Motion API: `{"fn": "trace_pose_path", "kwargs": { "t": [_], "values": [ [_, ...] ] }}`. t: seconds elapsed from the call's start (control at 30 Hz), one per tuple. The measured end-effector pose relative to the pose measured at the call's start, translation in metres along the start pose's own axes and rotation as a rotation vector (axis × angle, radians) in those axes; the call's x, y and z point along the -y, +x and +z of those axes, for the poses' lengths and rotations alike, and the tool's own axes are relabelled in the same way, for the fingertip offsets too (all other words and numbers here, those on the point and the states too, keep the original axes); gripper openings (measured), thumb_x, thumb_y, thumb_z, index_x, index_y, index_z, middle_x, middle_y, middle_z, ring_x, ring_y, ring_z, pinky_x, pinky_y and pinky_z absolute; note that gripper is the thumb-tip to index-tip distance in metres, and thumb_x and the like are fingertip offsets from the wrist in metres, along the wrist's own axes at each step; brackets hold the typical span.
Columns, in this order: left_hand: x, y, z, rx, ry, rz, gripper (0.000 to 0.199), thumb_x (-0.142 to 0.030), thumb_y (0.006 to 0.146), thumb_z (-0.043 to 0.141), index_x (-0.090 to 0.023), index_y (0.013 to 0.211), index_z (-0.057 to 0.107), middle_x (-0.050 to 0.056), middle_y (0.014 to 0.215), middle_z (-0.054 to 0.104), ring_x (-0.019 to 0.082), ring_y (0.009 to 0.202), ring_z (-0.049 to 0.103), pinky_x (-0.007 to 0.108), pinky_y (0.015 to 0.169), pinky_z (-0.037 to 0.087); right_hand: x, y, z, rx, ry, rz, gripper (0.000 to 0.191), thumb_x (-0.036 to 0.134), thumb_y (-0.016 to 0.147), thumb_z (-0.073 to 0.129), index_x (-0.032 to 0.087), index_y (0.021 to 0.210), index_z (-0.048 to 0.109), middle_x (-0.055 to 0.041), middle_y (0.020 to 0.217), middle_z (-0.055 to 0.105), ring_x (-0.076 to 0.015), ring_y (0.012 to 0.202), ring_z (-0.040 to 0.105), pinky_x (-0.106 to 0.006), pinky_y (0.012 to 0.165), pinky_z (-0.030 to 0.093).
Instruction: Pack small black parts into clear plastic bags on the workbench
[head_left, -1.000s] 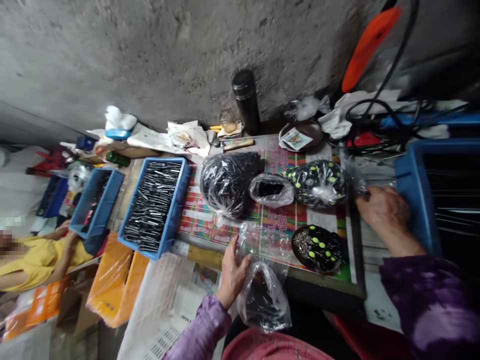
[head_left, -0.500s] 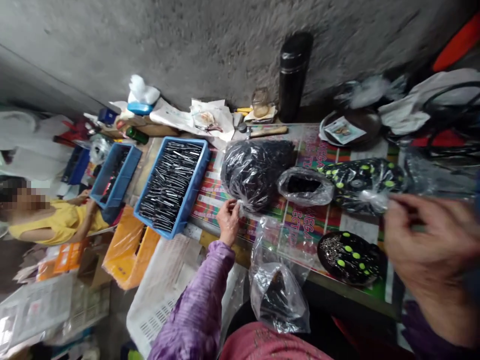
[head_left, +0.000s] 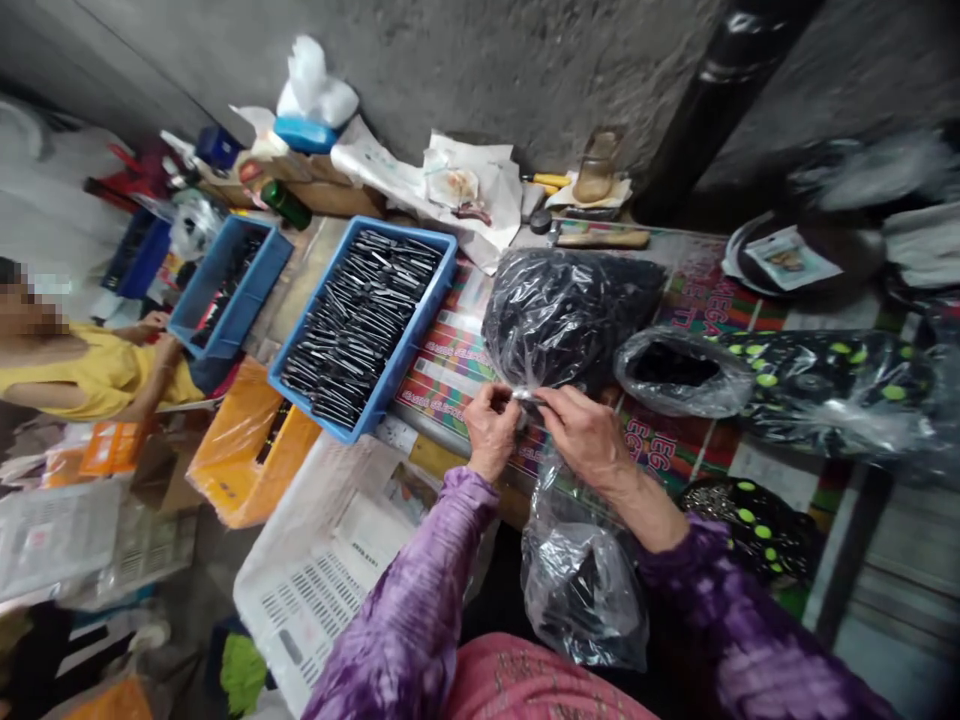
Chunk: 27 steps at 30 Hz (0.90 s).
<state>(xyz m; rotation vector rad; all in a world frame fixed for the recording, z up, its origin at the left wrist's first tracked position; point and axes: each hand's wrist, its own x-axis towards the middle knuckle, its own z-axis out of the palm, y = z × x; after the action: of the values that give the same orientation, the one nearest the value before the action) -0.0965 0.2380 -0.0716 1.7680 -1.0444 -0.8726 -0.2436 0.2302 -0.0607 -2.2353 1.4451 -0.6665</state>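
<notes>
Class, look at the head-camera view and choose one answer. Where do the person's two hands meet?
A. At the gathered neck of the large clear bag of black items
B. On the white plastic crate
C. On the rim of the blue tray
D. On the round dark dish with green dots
A: the left hand and right hand come together at the gathered neck of the large clear plastic bag.

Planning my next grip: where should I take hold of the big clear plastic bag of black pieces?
Take the gathered neck from the person's side: the bag narrows there into a thin tail pointing that way, where the left hand and right hand pinch it. The bulging body offers no such hold.
</notes>
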Motion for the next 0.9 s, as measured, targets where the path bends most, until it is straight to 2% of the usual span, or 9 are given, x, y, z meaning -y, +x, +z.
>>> {"fn": "trace_pose_path", "kwargs": {
  "t": [0.13, 0.27, 0.37, 0.47, 0.53, 0.6, 0.73, 0.8, 0.9],
  "values": [
    [-0.005, -0.001, -0.005, 0.0, -0.155, -0.019, 0.007, -0.02, 0.067, 0.065, -0.018, 0.074, 0.064, -0.002, 0.068, 0.063, 0.01, 0.061, 0.052, 0.023, 0.061, 0.044, 0.011, 0.015, 0.008, 0.134, -0.117, 0.065, 0.035, 0.02, 0.096, 0.051, 0.023, 0.124, 0.073, -0.0083, 0.097, 0.073, -0.0222, 0.076, 0.068, -0.031, 0.06, 0.044],
    [-0.005, 0.003, -0.007, 0.048, -0.299, -0.063, 0.017, -0.027, 0.067, 0.072, -0.017, 0.077, 0.062, -0.002, 0.069, 0.06, 0.009, 0.06, 0.051, 0.022, 0.059, 0.042, 0.011, 0.022, 0.012, 0.173, -0.107, 0.098, 0.038, 0.02, 0.095, 0.052, 0.026, 0.127, 0.072, -0.0076, 0.101, 0.074, -0.0236, 0.081, 0.07, -0.031, 0.063, 0.047],
    [-0.002, 0.004, -0.009, 0.093, -0.393, -0.113, 0.029, -0.035, 0.069, 0.078, -0.017, 0.084, 0.062, -0.005, 0.066, 0.057, 0.008, 0.058, 0.048, 0.021, 0.056, 0.039, 0.005, 0.024, 0.013, 0.145, -0.021, 0.104, 0.034, 0.019, 0.094, 0.053, 0.024, 0.122, 0.073, -0.0078, 0.106, 0.074, -0.0252, 0.09, 0.07, -0.032, 0.072, 0.05],
    [0.001, 0.005, -0.011, 0.136, -0.461, -0.144, 0.034, -0.041, 0.071, 0.081, -0.016, 0.086, 0.064, -0.003, 0.07, 0.061, 0.008, 0.059, 0.051, 0.022, 0.059, 0.043, 0.0, 0.021, 0.013, 0.06, 0.127, 0.077, 0.027, 0.02, 0.092, 0.055, 0.021, 0.112, 0.073, -0.0081, 0.106, 0.075, -0.0249, 0.092, 0.07, -0.033, 0.08, 0.052],
    [0.002, 0.005, -0.014, 0.174, -0.481, -0.146, 0.029, -0.037, 0.073, 0.079, -0.015, 0.089, 0.069, 0.001, 0.078, 0.068, 0.01, 0.065, 0.058, 0.023, 0.065, 0.049, 0.002, 0.016, 0.013, 0.003, 0.205, 0.067, 0.021, 0.027, 0.093, 0.058, 0.02, 0.108, 0.07, -0.008, 0.101, 0.074, -0.0235, 0.087, 0.07, -0.033, 0.079, 0.053],
    [0.003, 0.006, -0.016, 0.227, -0.462, -0.134, 0.024, -0.03, 0.077, 0.073, -0.015, 0.096, 0.074, 0.005, 0.087, 0.075, 0.013, 0.074, 0.065, 0.026, 0.073, 0.054, 0.005, 0.011, 0.015, -0.013, 0.193, 0.074, 0.023, 0.032, 0.091, 0.063, 0.02, 0.11, 0.068, -0.0086, 0.1, 0.073, -0.0239, 0.085, 0.069, -0.032, 0.075, 0.053],
    [0.005, 0.01, -0.021, 0.302, -0.265, 0.0, 0.026, -0.017, 0.083, 0.062, -0.017, 0.102, 0.079, 0.008, 0.1, 0.079, 0.019, 0.091, 0.071, 0.033, 0.088, 0.057, 0.011, 0.008, 0.026, 0.003, 0.033, 0.135, 0.025, 0.025, 0.085, 0.065, 0.019, 0.11, 0.065, -0.0119, 0.108, 0.072, -0.0268, 0.089, 0.07, -0.033, 0.072, 0.052],
    [0.006, 0.014, -0.022, 0.309, -0.106, 0.156, 0.032, -0.011, 0.083, 0.057, -0.017, 0.105, 0.079, 0.008, 0.099, 0.078, 0.019, 0.092, 0.07, 0.033, 0.09, 0.056, 0.01, 0.012, 0.031, -0.024, 0.01, 0.162, 0.02, 0.022, 0.085, 0.06, 0.019, 0.104, 0.065, -0.0122, 0.105, 0.073, -0.0269, 0.088, 0.07, -0.033, 0.074, 0.053],
    [0.009, 0.022, -0.022, 0.332, 0.185, 0.406, 0.044, -0.006, 0.084, 0.052, -0.02, 0.116, 0.078, 0.007, 0.096, 0.072, 0.018, 0.087, 0.067, 0.029, 0.084, 0.054, 0.005, 0.017, 0.032, -0.09, 0.071, 0.189, 0.017, 0.022, 0.084, 0.054, 0.021, 0.098, 0.063, -0.0117, 0.098, 0.074, -0.0279, 0.09, 0.07, -0.036, 0.08, 0.054]
  ]
}}
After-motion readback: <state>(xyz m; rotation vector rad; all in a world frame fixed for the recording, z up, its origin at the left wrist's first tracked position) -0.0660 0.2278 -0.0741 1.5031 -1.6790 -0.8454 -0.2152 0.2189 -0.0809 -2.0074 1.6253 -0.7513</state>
